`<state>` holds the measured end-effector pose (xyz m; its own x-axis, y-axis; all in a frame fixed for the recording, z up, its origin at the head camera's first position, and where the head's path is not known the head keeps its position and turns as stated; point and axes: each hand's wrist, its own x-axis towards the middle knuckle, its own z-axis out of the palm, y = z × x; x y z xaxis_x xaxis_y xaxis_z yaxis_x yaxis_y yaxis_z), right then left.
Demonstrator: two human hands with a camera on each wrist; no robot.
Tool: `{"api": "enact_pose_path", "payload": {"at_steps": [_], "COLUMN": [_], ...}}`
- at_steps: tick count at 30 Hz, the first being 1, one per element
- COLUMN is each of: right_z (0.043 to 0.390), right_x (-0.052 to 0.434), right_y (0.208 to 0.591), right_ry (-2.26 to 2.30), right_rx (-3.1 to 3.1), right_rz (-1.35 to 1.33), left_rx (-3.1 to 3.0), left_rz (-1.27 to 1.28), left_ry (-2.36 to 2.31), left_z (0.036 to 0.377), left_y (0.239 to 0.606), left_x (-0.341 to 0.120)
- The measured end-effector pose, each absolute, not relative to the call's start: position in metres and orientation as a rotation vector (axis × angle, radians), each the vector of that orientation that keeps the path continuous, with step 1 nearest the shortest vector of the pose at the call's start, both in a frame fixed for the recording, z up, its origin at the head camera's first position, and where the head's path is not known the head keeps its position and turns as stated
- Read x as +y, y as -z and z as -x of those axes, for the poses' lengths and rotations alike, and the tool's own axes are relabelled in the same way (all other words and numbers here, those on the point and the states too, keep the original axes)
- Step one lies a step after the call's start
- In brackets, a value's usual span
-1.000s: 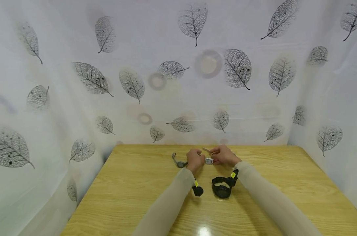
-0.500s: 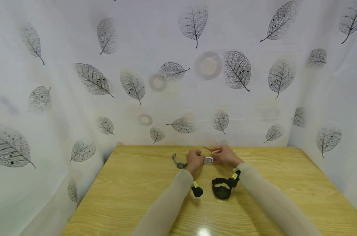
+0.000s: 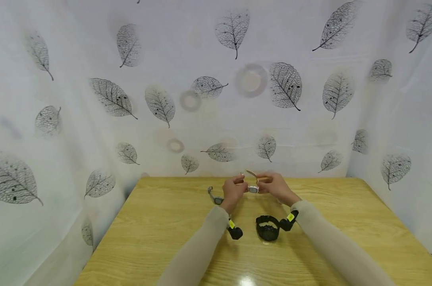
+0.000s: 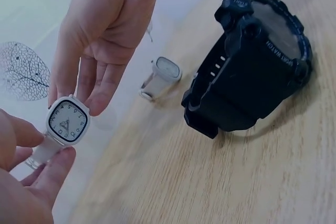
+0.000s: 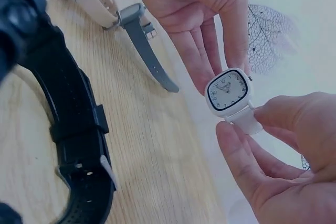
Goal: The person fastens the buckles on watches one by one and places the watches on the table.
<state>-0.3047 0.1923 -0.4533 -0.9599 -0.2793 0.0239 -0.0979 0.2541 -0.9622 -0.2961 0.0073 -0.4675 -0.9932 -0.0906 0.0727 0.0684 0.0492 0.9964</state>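
A white wristwatch [image 3: 253,190] with a rounded square face is held up between both hands near the table's far edge. My left hand [image 3: 234,190] pinches its strap on one side; in the left wrist view the thumb and fingers close on that strap. My right hand [image 3: 276,186] pinches the strap on the other side, thumb and fingers shown clearly in the right wrist view. The dial [image 5: 228,92] with its dark border faces back toward me. Some of the strap is hidden by fingers, and its free end sticks up above the right hand.
On the wooden table [image 3: 159,238], a grey-green watch [image 3: 218,200] lies left of my left hand. A chunky black sport watch [image 3: 267,231] stands nearer me. Another pale watch [image 4: 164,71] lies near my right forearm. A leaf-patterned curtain [image 3: 216,119] hangs behind the table.
Both hands have lifted slightly with the white wristwatch, and its strap ends now rise higher. My right wrist has shifted a little to the right. The watches on the table stay put.
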Motion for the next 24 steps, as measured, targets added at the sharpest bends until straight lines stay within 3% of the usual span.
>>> {"api": "enact_pose_path", "payload": {"at_steps": [24], "right_z": [0.289], "right_x": [0.197], "right_y": [0.446], "right_ry": [1.951], "right_rx": [2.44], "right_rz": [0.38], "left_rx": [-2.077], "left_rz": [0.435], "left_ry": [2.088], "left_z": [0.287], "left_y": [0.47], "left_x": [-0.002]}}
